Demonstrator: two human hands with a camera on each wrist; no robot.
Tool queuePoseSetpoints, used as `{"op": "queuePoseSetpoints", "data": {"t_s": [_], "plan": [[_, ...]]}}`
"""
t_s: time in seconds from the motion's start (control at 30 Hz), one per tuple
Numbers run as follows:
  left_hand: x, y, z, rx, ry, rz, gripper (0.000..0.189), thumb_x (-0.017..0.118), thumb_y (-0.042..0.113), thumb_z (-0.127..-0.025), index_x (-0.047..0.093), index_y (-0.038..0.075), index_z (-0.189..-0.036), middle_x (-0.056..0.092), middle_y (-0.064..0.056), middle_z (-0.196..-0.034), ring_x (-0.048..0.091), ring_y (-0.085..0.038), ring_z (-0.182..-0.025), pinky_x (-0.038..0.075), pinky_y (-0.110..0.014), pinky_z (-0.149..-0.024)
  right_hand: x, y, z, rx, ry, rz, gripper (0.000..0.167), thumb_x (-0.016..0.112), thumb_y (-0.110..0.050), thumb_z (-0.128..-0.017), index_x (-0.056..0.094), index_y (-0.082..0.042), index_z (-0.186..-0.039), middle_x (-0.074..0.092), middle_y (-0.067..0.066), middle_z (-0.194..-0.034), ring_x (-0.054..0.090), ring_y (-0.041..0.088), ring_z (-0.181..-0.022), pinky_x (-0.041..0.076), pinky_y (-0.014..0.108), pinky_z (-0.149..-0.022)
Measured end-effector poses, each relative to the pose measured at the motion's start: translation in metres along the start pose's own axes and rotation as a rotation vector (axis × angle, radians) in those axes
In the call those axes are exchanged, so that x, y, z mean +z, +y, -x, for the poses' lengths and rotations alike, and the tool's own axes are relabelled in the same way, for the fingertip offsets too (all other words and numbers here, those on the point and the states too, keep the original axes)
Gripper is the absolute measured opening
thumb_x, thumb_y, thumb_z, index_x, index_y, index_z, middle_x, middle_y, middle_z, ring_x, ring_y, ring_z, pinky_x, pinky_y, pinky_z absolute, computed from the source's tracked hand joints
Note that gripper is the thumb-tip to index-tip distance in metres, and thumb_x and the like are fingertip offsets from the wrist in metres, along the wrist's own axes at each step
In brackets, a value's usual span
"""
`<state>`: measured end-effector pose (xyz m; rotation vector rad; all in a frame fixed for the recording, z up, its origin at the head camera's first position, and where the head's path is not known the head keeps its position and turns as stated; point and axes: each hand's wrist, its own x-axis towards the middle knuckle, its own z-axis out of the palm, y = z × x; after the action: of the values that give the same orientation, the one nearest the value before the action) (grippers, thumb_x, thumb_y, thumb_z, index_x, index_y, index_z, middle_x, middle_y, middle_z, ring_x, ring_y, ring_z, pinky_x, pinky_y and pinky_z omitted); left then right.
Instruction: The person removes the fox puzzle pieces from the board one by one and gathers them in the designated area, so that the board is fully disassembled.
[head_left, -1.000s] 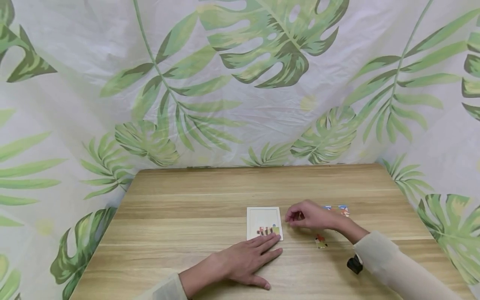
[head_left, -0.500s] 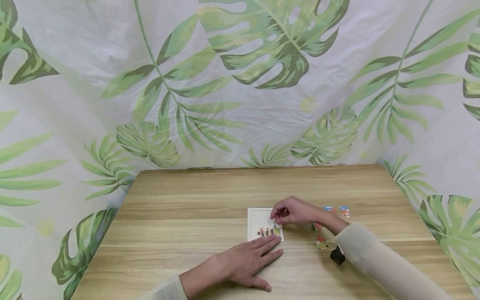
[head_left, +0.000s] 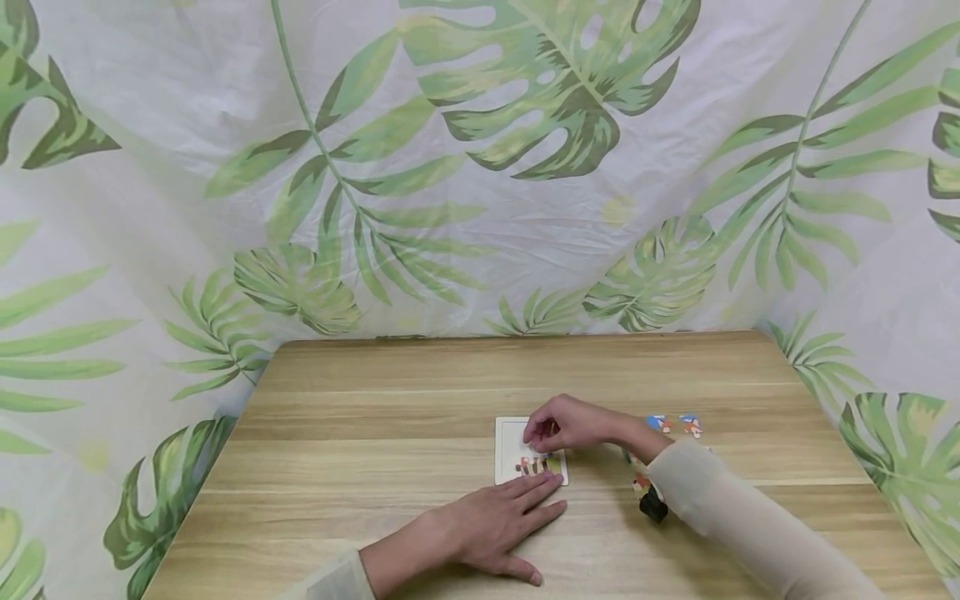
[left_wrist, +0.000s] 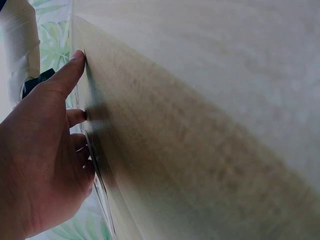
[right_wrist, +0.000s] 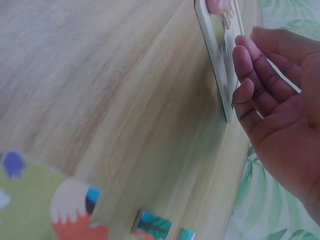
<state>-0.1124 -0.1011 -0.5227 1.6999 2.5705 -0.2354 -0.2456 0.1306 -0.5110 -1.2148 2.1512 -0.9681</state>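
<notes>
A small white puzzle board (head_left: 506,446) lies flat on the table, with colourful puzzle pieces (head_left: 534,465) along its near side. My left hand (head_left: 491,521) rests palm down, fingers straight and spread, its fingertips over the board's near edge. In the left wrist view the left hand (left_wrist: 45,150) has its thumb stretched out along the tabletop. My right hand (head_left: 570,423) hovers over the board's right half, fingers bent. The right wrist view has the right hand (right_wrist: 285,90) with thumb and index fingertips together close over the board (right_wrist: 212,55); what lies between them is hidden.
Loose puzzle pieces lie to the right: a blue and orange piece (head_left: 691,426), another piece (head_left: 657,422) beside it, and more partly behind the right forearm. A black wrist device (head_left: 653,504) sits under the right sleeve. A leaf-patterned cloth (head_left: 480,167) hangs behind the wooden table (head_left: 375,400).
My right hand has moved left from beside the board to over its right half, uncovering more of the loose pieces at the right. The left hand has stayed in place.
</notes>
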Motion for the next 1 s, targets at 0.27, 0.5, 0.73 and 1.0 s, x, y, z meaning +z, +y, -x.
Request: {"op": "queuePoseSetpoints", "data": {"t_s": [0.27,0.5,0.73,1.0], "plan": [[-0.0019,0.0014,0.0006,-0.002,0.0,-0.013,0.093,0.035,0.079,-0.101,0.029,0.016,-0.169,0.018,-0.014,-0.177,0.018,-0.024,-0.163,0.025,-0.032,-0.129,0.005,0.0019,-0.0068,0.006,-0.043,-0.06,0.011,0.075,-0.001,-0.097,0.078,0.0,-0.107,0.077,0.001,-0.089,0.067,0.001,-0.082,0.059,0.021,-0.077],[-0.0038,0.0005,0.0002,0.0,-0.006,-0.015,0.093,0.036,0.079,-0.101,0.03,0.015,-0.169,0.018,-0.014,-0.177,0.019,-0.024,-0.163,0.026,-0.031,-0.129,0.0052,-0.0007,-0.0102,0.013,-0.065,-0.048,0.011,0.076,-0.001,-0.096,0.079,-0.001,-0.106,0.076,-0.001,-0.088,0.066,-0.001,-0.081,0.059,0.02,-0.077],[-0.0038,-0.0007,-0.0007,-0.003,-0.008,-0.016,0.093,0.036,0.079,-0.101,0.03,0.016,-0.169,0.018,-0.014,-0.177,0.018,-0.024,-0.163,0.026,-0.032,-0.129,0.0042,-0.002,-0.0106,0.022,-0.093,-0.057,0.013,0.075,0.001,-0.095,0.078,0.0,-0.108,0.073,-0.003,-0.087,0.064,-0.001,-0.081,0.057,0.02,-0.076],[-0.0031,0.0007,0.0,-0.002,-0.002,-0.018,0.093,0.036,0.079,-0.101,0.03,0.016,-0.169,0.019,-0.014,-0.176,0.019,-0.025,-0.163,0.027,-0.032,-0.129,0.0061,-0.0035,-0.0095,-0.013,-0.112,-0.059,0.013,0.075,0.004,-0.094,0.078,0.001,-0.106,0.072,-0.001,-0.086,0.062,0.0,-0.079,0.056,0.02,-0.074]]}}
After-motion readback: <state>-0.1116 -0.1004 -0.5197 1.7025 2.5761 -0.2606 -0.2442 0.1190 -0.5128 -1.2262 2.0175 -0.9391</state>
